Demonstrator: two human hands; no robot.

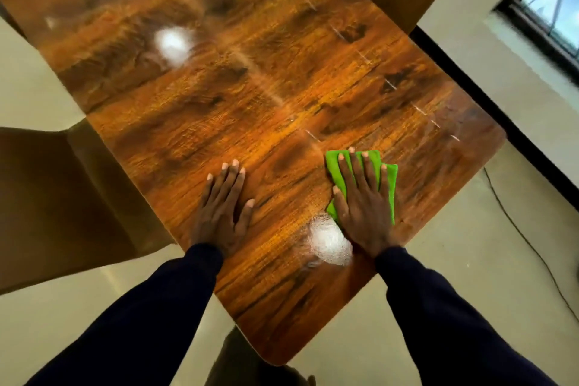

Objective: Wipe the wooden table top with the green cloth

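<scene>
Our left grip (224,207): flat, fingers together, palm down on bare bench (219,97), holding nothing. Right of it, glare patch (329,240). Our right grip (363,207): spread flat, pressing green cloth (335,166) onto bench; cloth shows beyond fingertips. No readable writing.

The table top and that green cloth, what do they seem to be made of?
The table top looks like wood or a wood-look laminate with a glossy finish: grain pattern, bright lamp reflections. The green cloth under the right hand looks like soft, matte microfibre, though the weave is blurred.
</scene>
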